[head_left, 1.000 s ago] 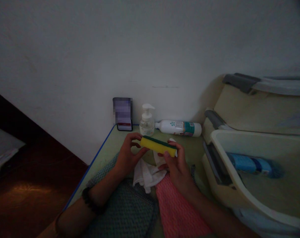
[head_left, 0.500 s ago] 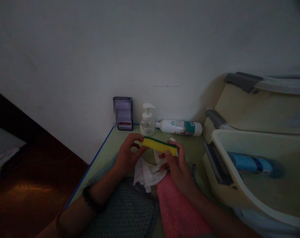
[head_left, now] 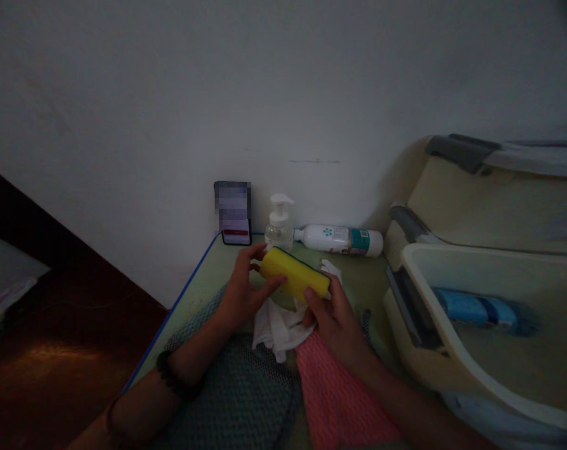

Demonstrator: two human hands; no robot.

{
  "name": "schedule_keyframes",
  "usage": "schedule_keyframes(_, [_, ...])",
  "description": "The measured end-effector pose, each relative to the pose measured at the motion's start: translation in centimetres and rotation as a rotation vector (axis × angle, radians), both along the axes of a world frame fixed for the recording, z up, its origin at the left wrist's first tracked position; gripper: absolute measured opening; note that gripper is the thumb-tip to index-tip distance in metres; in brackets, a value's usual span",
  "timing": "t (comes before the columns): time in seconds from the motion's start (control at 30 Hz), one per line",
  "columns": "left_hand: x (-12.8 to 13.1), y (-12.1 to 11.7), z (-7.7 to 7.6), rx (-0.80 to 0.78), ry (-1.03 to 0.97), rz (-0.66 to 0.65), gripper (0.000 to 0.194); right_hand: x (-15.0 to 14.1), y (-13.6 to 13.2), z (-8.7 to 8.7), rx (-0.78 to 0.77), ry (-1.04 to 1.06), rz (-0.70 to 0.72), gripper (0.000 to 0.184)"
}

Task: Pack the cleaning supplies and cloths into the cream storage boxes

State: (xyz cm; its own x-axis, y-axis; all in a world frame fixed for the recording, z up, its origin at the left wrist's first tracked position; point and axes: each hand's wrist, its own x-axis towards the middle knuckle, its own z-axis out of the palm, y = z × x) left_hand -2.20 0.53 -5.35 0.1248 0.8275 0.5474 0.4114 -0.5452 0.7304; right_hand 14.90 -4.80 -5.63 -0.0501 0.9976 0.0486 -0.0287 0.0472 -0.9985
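A yellow sponge [head_left: 295, 275] with a dark green scouring side is held above the table between both hands, its yellow face turned toward me. My left hand [head_left: 245, 290] grips its left end, thumb on the yellow face. At the other end, my right hand [head_left: 330, 315] pinches the sponge with the thumb in front. Below the hands lies a crumpled white cloth [head_left: 278, 331]. A pink textured cloth [head_left: 339, 400] is under my right forearm, and a grey-green woven cloth [head_left: 236, 394] spreads beneath my left arm.
Against the wall stand a phone [head_left: 235, 215] and a clear pump bottle [head_left: 278, 228]; a white bottle [head_left: 339, 240] lies on its side beside them. To the right, an open cream bin [head_left: 419, 300] with grey latches holds a blue package [head_left: 475, 310]. The table's blue edge [head_left: 184, 287] runs along the left.
The sponge has been tilted so that more of its yellow face shows and less of the green side. My left thumb has moved onto the yellow face.
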Motion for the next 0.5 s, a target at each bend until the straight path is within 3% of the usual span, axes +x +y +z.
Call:
schedule_keyframes(0.13, [0.03, -0.34, 0.36, 0.04, 0.128, -0.072, 0.062, -0.08, -0.14, -0.06, 0.024, -0.013, 0.008, 0.034])
schedule_keyframes(0.33, [0.2, -0.95, 0.85, 0.064, 0.116, -0.016, 0.049, -0.12, 0.04, -0.62, 0.037, 0.012, -0.059, 0.04])
schedule_keyframes(0.5, [0.1, -0.91, 0.72, 0.083, 0.09, -0.044, 0.038, -0.09, 0.35, -0.93, 0.042, 0.046, -0.105, 0.041])
